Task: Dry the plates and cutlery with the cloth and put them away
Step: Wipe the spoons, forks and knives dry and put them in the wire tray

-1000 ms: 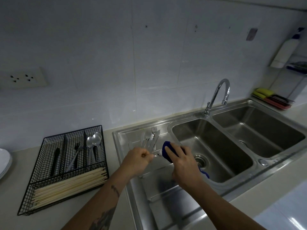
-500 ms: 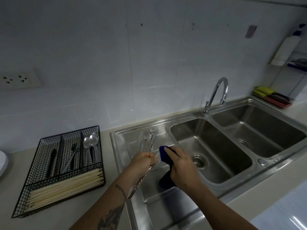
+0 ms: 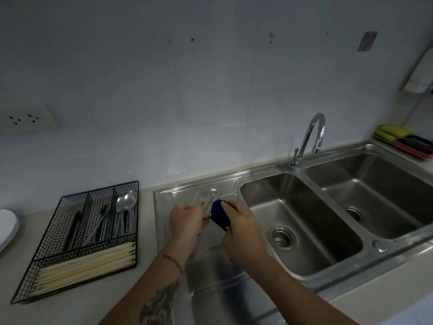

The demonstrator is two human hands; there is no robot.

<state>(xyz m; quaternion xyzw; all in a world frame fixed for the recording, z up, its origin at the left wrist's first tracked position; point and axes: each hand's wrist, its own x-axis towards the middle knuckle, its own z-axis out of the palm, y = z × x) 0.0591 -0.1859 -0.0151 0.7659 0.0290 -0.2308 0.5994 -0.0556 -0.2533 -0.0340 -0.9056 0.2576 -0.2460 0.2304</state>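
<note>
At the centre of the frame, over the steel draining board of the sink, the two hands met. The left hand had its grip clenched round a piece of cutlery, too small and blurred to tell which kind. The right hand grasped a dark blue cloth, bunched in its fingers and pressed against that piece. Just above the hands, more cutlery lay on the draining board, with a fork the only one plain to see.

At the lower left of the frame a black wire cutlery tray sat on the table. Its upper compartments held dark-handled pieces, forks and two spoons, the spoons in the rightmost one; its long lower compartment held pale chopsticks. At the far left edge a stack of white plates showed in part.

Right of the hands were the two sink basins, the nearer basin with its drain, and a chrome tap behind them. At the right edge lay yellow-green sponges in a red tray.
</note>
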